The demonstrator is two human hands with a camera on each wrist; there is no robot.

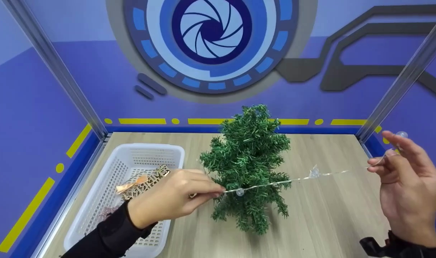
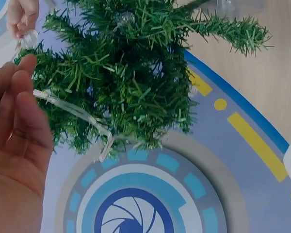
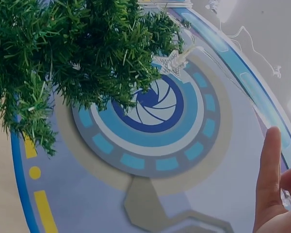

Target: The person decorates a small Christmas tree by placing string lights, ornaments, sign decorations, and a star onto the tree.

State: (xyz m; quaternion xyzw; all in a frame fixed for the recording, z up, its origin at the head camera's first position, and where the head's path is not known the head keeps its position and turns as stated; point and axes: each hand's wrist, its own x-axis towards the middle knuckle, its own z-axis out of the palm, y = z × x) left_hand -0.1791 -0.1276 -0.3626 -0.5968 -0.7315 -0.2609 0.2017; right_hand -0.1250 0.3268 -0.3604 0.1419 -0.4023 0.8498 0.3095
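Observation:
A small artificial Christmas tree (image 1: 248, 161) with green tinsel branches stands mid-table. Across its front, in the head view, stretches a thin string of fairy lights (image 1: 314, 173) with clear bulbs and a star-shaped piece. My left hand (image 1: 184, 193) pinches the string between thumb and fingertips, just left of the tree. At the far right my right hand (image 1: 407, 179) holds the other stretch between thumb and fingers, with a clear bulb (image 1: 401, 134) beside the raised fingertip. In the right wrist view the clear star (image 3: 173, 64) hangs close to the branches.
A white perforated plastic basket (image 1: 160, 149) stands on the left of the wooden table (image 1: 325, 215). Inside lie wooden letter cutouts (image 1: 146, 186) and an orange ribbon piece (image 1: 132, 184). Blue printed panels (image 1: 85, 71) and metal posts (image 1: 57, 68) border the back and sides.

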